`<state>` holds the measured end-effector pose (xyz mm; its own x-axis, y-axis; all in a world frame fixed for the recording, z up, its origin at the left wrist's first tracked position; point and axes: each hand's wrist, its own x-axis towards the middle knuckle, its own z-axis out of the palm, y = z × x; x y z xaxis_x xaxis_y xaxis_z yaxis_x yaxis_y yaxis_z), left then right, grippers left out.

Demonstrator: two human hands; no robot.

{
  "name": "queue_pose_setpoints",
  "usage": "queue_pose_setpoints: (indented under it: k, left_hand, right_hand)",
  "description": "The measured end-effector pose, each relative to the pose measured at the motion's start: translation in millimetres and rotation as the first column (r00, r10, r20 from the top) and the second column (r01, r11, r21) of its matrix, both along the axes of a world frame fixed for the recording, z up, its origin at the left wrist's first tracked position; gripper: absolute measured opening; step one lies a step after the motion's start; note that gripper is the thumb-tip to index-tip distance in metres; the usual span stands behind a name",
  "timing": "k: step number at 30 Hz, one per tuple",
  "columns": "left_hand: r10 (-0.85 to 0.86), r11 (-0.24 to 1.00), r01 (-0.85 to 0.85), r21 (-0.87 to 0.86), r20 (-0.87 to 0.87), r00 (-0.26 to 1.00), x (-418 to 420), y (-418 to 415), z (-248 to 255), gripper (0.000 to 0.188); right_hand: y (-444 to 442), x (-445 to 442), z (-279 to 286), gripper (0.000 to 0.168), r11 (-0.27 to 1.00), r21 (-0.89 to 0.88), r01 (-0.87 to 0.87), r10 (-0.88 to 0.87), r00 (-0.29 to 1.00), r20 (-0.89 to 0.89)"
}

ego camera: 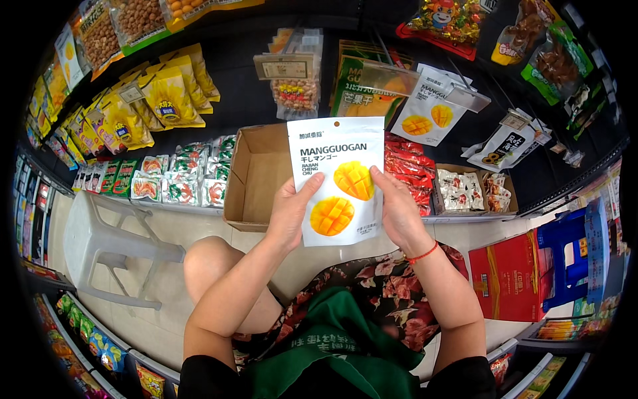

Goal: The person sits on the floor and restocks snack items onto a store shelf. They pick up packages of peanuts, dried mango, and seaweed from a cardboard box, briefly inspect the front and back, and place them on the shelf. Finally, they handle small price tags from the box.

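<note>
A white pouch of dried mango (324, 199), printed with cut mangoes, is held upright between my two hands, its front towards me. My left hand (294, 207) grips its left edge with the thumb across the front. On its right edge, my right hand (398, 209) holds it the same way; a red cord bracelet is on that wrist. Behind the pouch, at its left, an open cardboard box (256, 174) sits on the shelf edge. A similar white mango pouch (431, 104) hangs from a hook at the upper right, beside green mango packs (366, 92).
Yellow snack bags (167, 97) hang at the upper left above small packets (192, 164) on the shelf. A grey plastic stool (107, 244) stands on the floor at left. Right of me are a red carton (506, 279) and a blue plastic stool (563, 259). More stocked shelves lie behind.
</note>
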<state>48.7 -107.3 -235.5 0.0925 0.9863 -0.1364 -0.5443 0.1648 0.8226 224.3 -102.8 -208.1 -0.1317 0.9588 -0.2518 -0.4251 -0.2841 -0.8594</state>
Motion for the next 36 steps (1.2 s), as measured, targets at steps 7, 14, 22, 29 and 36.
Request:
queue_pose_setpoints:
  k: [7, 14, 22, 29, 36]
  left_hand:
    - [0.004, 0.998, 0.0, -0.061, 0.062, 0.998, -1, 1, 7, 0.039]
    - [-0.01, 0.999, 0.012, -0.045, 0.049, 0.999, -1, 0, 9, 0.053]
    - [-0.019, 0.999, 0.021, -0.037, 0.051, 0.998, 1, 0, 10, 0.059]
    - [-0.035, 0.999, 0.037, -0.014, 0.081, 0.996, 2, 2, 5, 0.057]
    - [-0.057, 0.998, 0.057, 0.008, 0.039, 0.998, 7, 4, 4, 0.047]
  right_hand:
    - [1, 0, -3, 0.033, 1.0, 0.0, -0.025, 0.025, 0.999, -0.029]
    - [-1, -2, 1, 0.043, 1.0, 0.006, -0.014, 0.014, 1.0, -0.023]
    - [-1, 0, 0, 0.044, 1.0, 0.006, 0.006, -0.006, 1.0, -0.005]
    - [-1, 2, 0, 0.043, 0.999, 0.022, 0.023, -0.023, 1.0, -0.011]
    - [0, 10, 1, 0.039, 0.998, 0.013, 0.06, -0.059, 0.998, -0.034]
